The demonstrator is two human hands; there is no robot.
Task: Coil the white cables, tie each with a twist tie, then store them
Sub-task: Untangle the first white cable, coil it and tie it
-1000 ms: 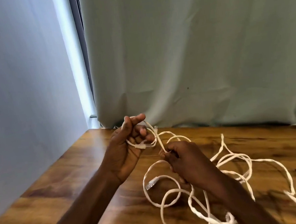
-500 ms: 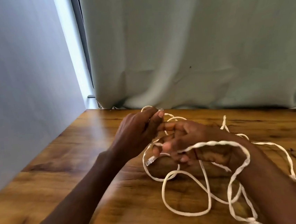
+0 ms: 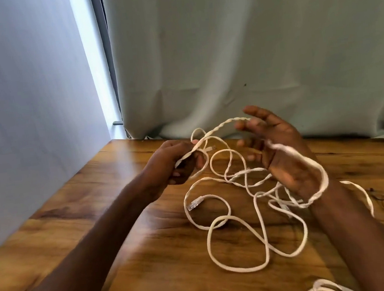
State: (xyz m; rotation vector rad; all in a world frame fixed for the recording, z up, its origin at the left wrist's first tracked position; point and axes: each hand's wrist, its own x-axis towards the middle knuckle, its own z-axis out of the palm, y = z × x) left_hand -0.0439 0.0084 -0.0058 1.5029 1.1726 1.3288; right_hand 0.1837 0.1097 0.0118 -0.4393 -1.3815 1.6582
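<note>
Left hand (image 3: 178,162) gripping the white cable (image 3: 259,221) near one end, right hand (image 3: 279,158) open with a loop round the wrist, loose tangle on the table (image 3: 99,213) toward 5 o'clock, likely to knot if pulled

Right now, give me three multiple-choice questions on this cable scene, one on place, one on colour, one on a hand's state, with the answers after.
1. Where is the clear plug?
A. on the table
B. in the right hand
C. on the curtain

2. What colour is the cable?
A. black
B. white
C. blue

3. How is the left hand?
A. flat on the table
B. open in the air
C. gripping the cable

Answers: 1 A, the plug lies on the wooden table. 2 B, its loops are white. 3 C, the fingers curl round a strand, while the right hand is spread with cable draped round the wrist.
</note>
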